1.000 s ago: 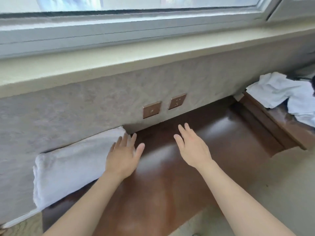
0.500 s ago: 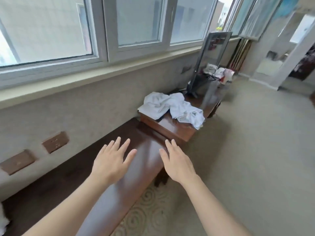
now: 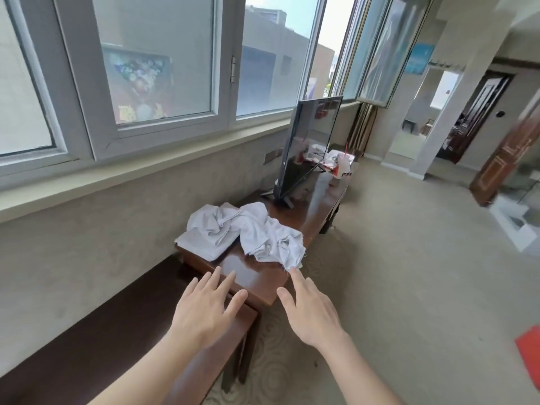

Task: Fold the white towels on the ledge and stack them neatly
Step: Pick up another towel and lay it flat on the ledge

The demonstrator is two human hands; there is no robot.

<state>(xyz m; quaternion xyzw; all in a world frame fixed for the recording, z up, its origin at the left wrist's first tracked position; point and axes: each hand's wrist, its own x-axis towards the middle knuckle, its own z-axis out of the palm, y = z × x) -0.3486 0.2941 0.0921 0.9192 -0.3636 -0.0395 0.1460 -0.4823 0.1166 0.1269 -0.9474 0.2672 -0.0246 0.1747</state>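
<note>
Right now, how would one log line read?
hands: left open, right open | crumpled white cloth towels: unfolded on brown wooden table | phase: reaching

a dark screen (image 3: 309, 147) stands near paper cups (image 3: 342, 168).

We are seeing two crumpled white towels (image 3: 245, 230) lying unfolded in a heap on the bench (image 3: 257, 276), in front of the television (image 3: 309, 147).

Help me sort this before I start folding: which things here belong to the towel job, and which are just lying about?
Job: crumpled white towels; wooden ledge; left hand; right hand.
Lying about: TV; drink cup; red item on the floor.
</note>
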